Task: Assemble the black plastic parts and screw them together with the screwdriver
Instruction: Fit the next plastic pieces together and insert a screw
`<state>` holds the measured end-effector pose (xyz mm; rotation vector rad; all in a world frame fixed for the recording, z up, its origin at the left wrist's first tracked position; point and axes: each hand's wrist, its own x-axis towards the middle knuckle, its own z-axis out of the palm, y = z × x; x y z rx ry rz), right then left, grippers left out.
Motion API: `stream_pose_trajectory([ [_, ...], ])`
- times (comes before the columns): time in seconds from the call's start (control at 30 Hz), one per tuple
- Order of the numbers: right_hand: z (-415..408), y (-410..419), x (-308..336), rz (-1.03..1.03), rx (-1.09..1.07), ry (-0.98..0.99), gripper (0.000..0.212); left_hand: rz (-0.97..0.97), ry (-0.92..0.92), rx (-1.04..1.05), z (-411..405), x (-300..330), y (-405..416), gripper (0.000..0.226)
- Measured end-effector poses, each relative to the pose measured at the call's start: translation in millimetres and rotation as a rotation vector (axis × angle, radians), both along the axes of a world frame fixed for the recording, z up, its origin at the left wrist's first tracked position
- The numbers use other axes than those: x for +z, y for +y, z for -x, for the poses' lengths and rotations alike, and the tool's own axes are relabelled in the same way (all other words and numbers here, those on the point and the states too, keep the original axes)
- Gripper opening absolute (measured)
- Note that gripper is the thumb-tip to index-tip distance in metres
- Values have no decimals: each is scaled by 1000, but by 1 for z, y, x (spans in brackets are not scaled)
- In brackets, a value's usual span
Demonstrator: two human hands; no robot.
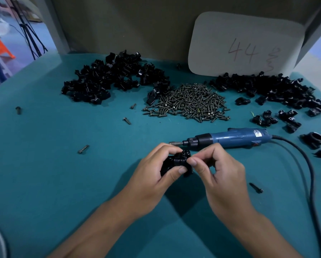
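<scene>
Both hands hold a small assembly of black plastic parts (180, 162) just above the teal table, in the lower middle of the head view. My left hand (156, 170) wraps it from the left, thumb across its front. My right hand (217, 170) pinches its right side between thumb and forefinger. A blue electric screwdriver (230, 137) lies on the table just behind my hands, bit pointing left, nobody holding it. A heap of dark screws (191, 102) sits behind it.
Piles of black plastic parts lie at the back left (109, 79) and back right (267, 88), with loose ones (278, 120) on the right. Stray screws (83, 148) dot the table. The screwdriver's black cable (310, 175) curves down the right side. A white card (245, 45) leans on the back wall.
</scene>
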<state>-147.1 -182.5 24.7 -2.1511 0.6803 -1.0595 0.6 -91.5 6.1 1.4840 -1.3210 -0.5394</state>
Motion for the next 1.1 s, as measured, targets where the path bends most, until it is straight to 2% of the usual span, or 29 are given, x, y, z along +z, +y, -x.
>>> stream_pose_trajectory([
  [0.2, 3, 1, -2, 28, -51, 126, 30, -8, -10, 6, 2, -2, 1, 30],
  [0.3, 4, -1, -2, -20, -7, 153, 28, -1, -2, 24, 3, -2, 0, 26],
  [0.5, 4, -10, -5, -33, 74, 36, 6, -28, 46, 25, -1, -3, 0, 32],
  [0.77, 3, -11, -5, -323, 174, -89, 10, -2, 94, 6, -3, 0, 0, 26],
  [0.83, 3, -11, -6, -295, 151, -42, 14, -3, 57, 6, -2, 0, 1, 24],
  [0.97, 2, -9, -9, -107, 79, 60, 20, 9, 11, 16, 1, 0, 2, 17],
  [1.1, 3, -7, -12, -54, 57, 154, 28, 2, -17, 24, 3, 1, 2, 20],
])
